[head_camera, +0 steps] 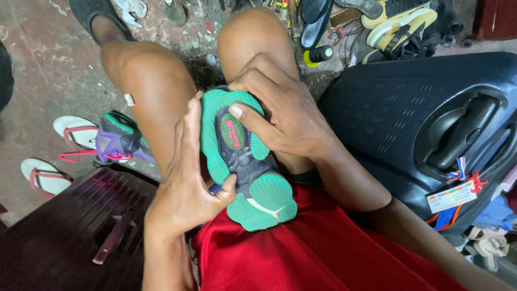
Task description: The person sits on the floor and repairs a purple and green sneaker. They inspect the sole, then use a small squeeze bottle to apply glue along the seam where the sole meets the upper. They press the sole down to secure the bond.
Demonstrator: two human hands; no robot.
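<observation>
Head view: person seated, red shorts (pixel 323 258), bare knees up. Sneaker (pixel 245 161) lies sole-up in the lap between the thighs, frame center; green outsole w/ dark navy midsection and a pink mark, toe toward 12 o'clock, heel toward 5.

Left hand (pixel 186 183) wraps the shoe's 9 o'clock edge, fingers running along the side toward the toe, thumb pressed onto the sole near the heel. Grasping, not clenched into a fist.

Right hand (pixel 283 110) comes in from 3 o'clock, cupped over the toe end; thumb lies flat on the sole's forefoot, other fingers curled over the tip. Also grasping the shoe.

Surroundings: black suitcase (pixel 409 118) at 3 o'clock w/ recessed handle and a tag (pixel 451 196) tied on. Dark ribbed case (pixel 64 231) at 8 o'clock. Second sneaker (pixel 119 141), purple/green, on the floor at 9 o'clock, just beside white-and-pink flip-flops (pixel 48 175). Yellow-black shoes (pixel 401 24) at 1 o'clock; small clutter at 12, too small to ID.
</observation>
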